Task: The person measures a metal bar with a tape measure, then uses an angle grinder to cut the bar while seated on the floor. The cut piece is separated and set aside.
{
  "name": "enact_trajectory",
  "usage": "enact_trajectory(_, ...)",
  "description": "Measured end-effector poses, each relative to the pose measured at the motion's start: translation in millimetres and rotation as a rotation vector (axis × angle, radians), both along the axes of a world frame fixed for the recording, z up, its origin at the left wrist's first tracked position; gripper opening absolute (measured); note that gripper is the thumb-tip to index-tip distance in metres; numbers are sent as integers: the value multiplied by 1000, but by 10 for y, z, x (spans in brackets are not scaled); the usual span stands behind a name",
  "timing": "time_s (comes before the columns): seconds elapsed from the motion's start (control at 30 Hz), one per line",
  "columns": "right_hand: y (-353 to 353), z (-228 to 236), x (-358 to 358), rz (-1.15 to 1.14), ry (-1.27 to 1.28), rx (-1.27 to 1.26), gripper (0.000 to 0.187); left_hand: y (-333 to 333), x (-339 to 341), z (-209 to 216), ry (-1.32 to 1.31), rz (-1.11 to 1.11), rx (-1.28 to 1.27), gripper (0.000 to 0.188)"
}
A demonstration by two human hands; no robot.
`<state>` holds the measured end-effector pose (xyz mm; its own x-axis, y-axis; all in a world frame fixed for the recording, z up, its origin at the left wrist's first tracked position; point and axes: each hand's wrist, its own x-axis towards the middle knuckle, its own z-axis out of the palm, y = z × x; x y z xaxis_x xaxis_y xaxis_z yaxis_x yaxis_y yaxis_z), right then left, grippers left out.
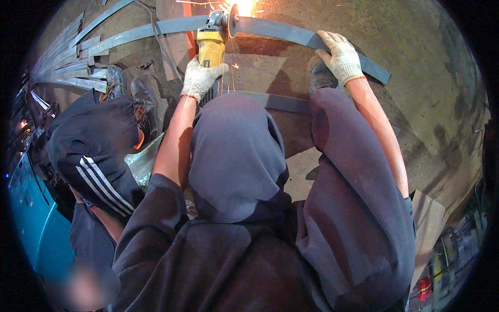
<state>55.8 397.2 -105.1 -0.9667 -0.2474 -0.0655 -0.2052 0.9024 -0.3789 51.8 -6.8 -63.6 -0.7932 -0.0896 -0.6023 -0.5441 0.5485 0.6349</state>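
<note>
My left hand [204, 80], in a whitish knit glove, is closed around the body of a yellow angle grinder [211, 48]. The grinder's disc [234, 21] stands on edge at a long flat metal bar [280, 32], and bright sparks fly beyond it. To the right, my gloved right hand [342, 56] grips the same bar near its right end, fingers over the far edge and thumb on the near side. A second flat bar [283, 103] lies closer, partly hidden by dark cloth over my bent legs.
Another person in black striped trousers [99, 166] crouches at the left, boots [145, 101] near the work. Several metal strips [65, 60] are piled far left, and a cable [157, 36] crosses the bar. A blue cabinet [36, 218] stands left; a brown board [429, 218] lies right.
</note>
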Motion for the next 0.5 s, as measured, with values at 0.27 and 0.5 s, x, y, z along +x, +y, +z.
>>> enact_trajectory(0.27, 2, 14, 5, 3, 2, -18, 55, 6, -3, 22, 16, -65, -58, 43)
enact_trajectory(0.5, 9, -6, 5, -3, 4, -12, 55, -26, 17, -11, 31, -84, 16, 45)
